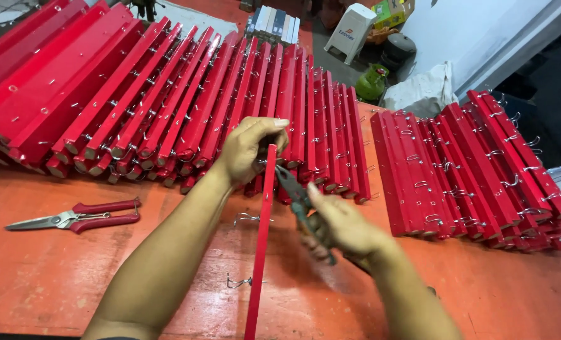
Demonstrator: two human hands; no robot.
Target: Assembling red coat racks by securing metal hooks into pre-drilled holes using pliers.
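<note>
Right at the near edge, a long red strip [259, 252] stands on its thin side on the orange table [72, 283], running from the bottom of the view away toward the stacks. Two small wire hooks stick out of the strip's left face, one hook [237, 281] low down and another hook [246, 218] further up. Just right of the strip, the right hand [343, 226] is closed around the handles of a pair of pliers [298, 200], whose nose points up and left to meet the strip close to its far end; the hand is a little blurred. At that far end the left hand [246, 151] grips the top of the strip, fingers curled over it and the thumb stretched flat across.

Well to the left of the strip, a pair of red-handled snips [72, 218] lies flat on the table, blades pointing left and shut.

Beyond the strip's far end, a wide row of red strips [167, 94] leans like fallen dominoes, each with metal hooks showing along it, spreading from far left to just right of the left hand. To the right of the strip, apart from that row, a second stack of red strips [469, 170] lies with its hooks facing up.

Farther off still, past the table, a white plastic stool [351, 31], a green gas cylinder [372, 82] and a crumpled white cloth [422, 91] sit on the floor.
</note>
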